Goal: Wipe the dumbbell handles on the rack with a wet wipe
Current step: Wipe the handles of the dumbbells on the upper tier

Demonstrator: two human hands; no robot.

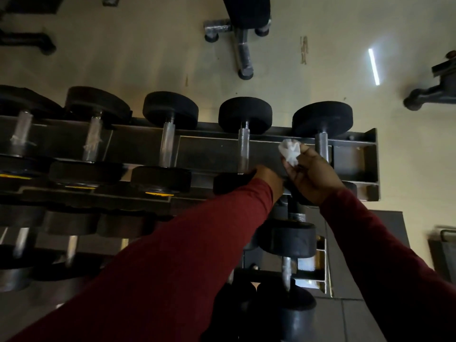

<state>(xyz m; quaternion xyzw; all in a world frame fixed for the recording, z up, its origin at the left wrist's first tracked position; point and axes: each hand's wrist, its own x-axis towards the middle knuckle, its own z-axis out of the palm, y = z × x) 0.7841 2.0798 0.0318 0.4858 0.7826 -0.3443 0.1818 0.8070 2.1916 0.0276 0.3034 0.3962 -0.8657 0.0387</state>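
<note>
A dark metal rack (370,159) holds several black dumbbells with knurled steel handles on its top tier. My right hand (311,176) pinches a crumpled white wet wipe (290,150), held just left of the rightmost handle (322,146) and not touching it. My left hand (269,178) rests on the near weight head (232,183) of the dumbbell whose handle (243,149) stands left of the wipe; its fingers are mostly hidden. Both arms wear dark red sleeves.
A lower tier carries more dumbbells, one (287,243) right under my hands. Beyond the rack stand a bench frame (243,33) and other machine feet (429,95) on the pale floor. Two handles at far left (92,139) bear white shreds.
</note>
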